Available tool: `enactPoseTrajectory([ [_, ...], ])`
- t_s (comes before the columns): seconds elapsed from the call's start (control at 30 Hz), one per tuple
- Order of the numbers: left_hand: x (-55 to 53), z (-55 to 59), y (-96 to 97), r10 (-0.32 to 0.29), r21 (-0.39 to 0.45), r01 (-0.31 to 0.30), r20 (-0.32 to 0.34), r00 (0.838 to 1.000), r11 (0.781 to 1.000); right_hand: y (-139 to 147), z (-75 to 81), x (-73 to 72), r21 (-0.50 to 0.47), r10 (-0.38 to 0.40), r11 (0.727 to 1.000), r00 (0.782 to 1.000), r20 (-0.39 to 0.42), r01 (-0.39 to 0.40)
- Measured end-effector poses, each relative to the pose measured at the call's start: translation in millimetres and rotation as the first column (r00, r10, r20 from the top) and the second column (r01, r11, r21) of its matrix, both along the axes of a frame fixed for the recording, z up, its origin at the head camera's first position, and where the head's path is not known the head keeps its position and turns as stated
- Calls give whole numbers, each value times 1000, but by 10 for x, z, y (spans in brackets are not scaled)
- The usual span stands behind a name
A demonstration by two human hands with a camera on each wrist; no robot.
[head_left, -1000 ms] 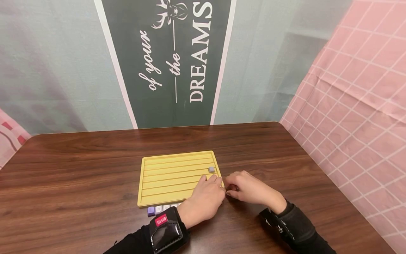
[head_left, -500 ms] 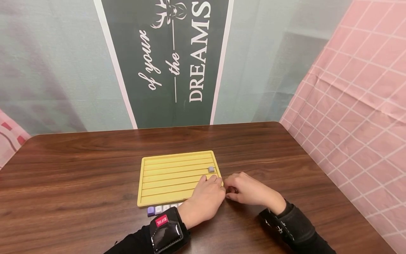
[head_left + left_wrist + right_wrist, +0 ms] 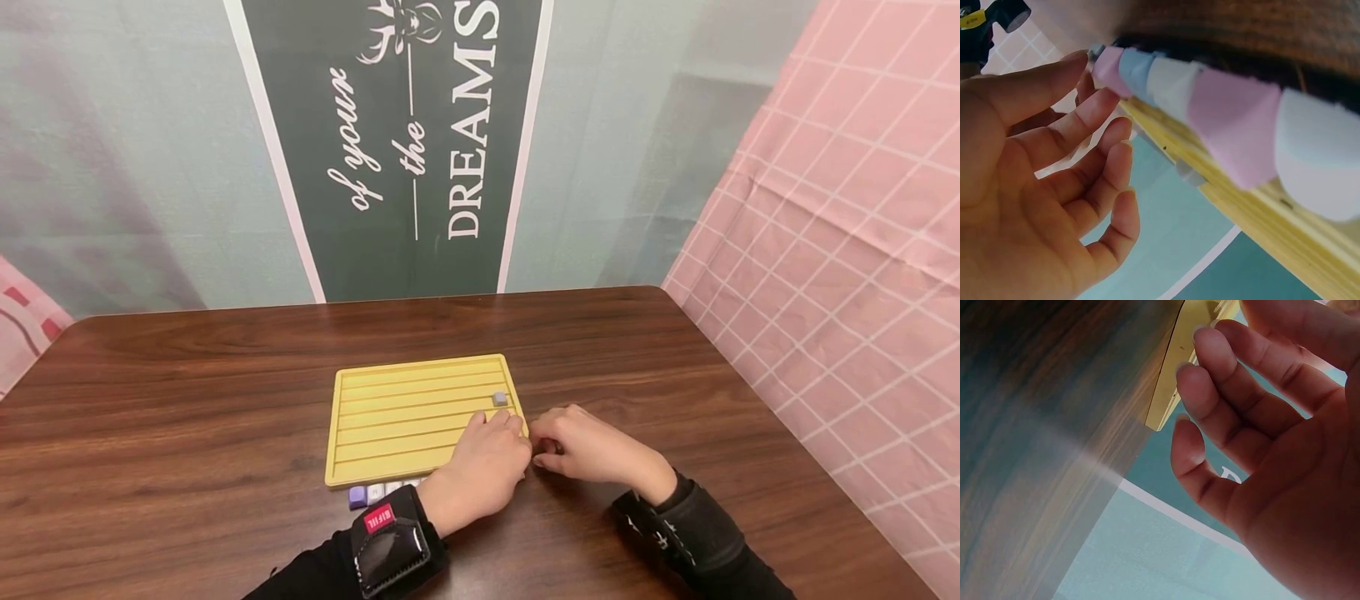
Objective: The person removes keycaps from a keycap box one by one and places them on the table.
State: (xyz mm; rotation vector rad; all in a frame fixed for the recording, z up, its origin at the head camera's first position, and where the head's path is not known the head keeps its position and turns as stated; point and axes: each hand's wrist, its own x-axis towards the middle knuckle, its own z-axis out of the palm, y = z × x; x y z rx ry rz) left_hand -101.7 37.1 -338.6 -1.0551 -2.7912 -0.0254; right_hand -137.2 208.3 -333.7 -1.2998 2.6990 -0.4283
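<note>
A row of keycaps (image 3: 375, 493) lies along the near edge of the yellow slotted tray (image 3: 390, 417); its purple end keycap (image 3: 357, 497) shows left of my left hand (image 3: 483, 467). In the left wrist view, the thumb and index finger of that hand close around the row's far end, beside a pink keycap (image 3: 1113, 70); its other fingers curl loosely. My right hand (image 3: 588, 446) rests at the tray's right edge with bent fingers, close to the left fingertips. Its thumb and index tips are hidden, so I cannot tell whether it holds anything. One grey keycap (image 3: 500, 400) sits on the tray.
The brown wooden table (image 3: 187, 417) extends around the tray. A printed curtain (image 3: 600, 150) hangs behind its far edge, and pink checked cloth (image 3: 847, 250) hangs to the right. Both wrists wear black straps (image 3: 397, 542).
Hands, tray and keycaps stay almost in place. The left hand shifts very slightly, and the head view tilts a little.
</note>
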Motion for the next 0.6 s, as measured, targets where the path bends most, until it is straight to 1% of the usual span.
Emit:
enactPoseTrajectory([
  [0.2,-29,70,-63,8,4,-8,6,1000,1000,-2,3,-9,0,-2,1000,1000,7,2],
  [0.33,-49,108,-104,16,2,-16,27,1000,1000,-12,8,-16,-3,0,1000,1000,3,0],
  [0.43,-57,126,-127,23,5,-23,40,999,1000,-20,12,-17,-3,-2,1000,1000,1,2],
  [0.6,-40,125,-122,18,-7,-18,34,999,1000,-32,20,-13,10,-13,1000,1000,6,13],
])
